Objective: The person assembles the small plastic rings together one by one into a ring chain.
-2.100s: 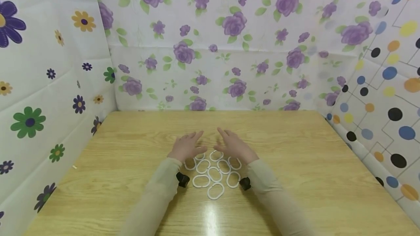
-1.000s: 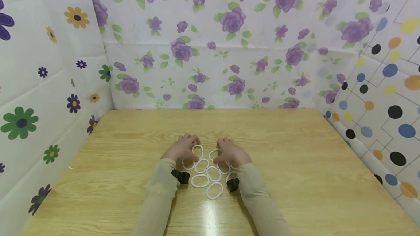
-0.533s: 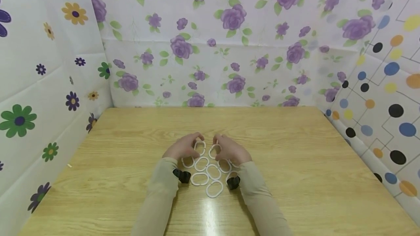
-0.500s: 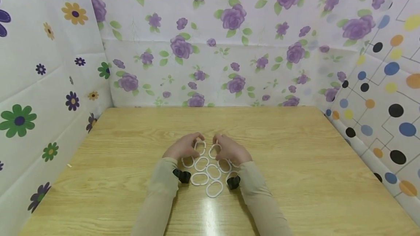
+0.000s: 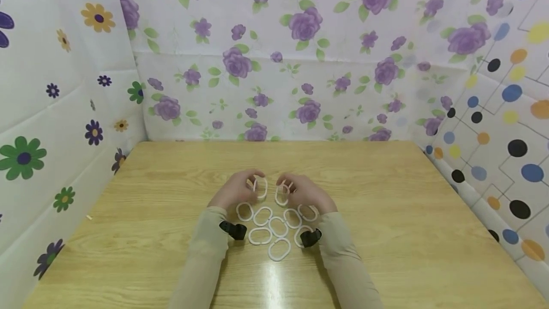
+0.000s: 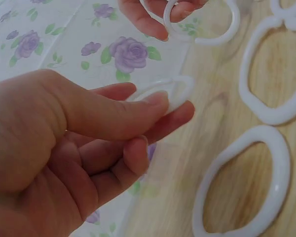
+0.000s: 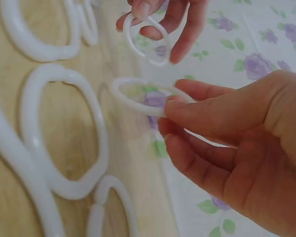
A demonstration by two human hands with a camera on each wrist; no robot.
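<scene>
My left hand [image 5: 235,190] pinches a white plastic oval chain link [image 6: 185,91] between thumb and fingers, raised over the table. Opposite it, my right hand [image 5: 310,192] pinches a second white link [image 7: 138,107] in the same way. A small gap separates the two held links, and both hands lean inward toward each other. Nearer to me, several more white oval links lie flat in a loose cluster, among them a front link [image 5: 274,260] and a left link [image 5: 257,244]. Part of one link [image 5: 297,238] is covered by the right wrist's camera.
The wood-grain table [image 5: 171,166] runs back to a purple-flowered sheet [image 5: 274,99]. Patterned sheets stand on the left and right sides. Black cameras [image 5: 233,230] sit on both wrists, low over the links. A tiny white scrap [image 5: 88,217] lies near the left table edge.
From open above the cluster, both hands came down and each took hold of a far link. Those two links are now lifted off the table and drawn away from the others.
</scene>
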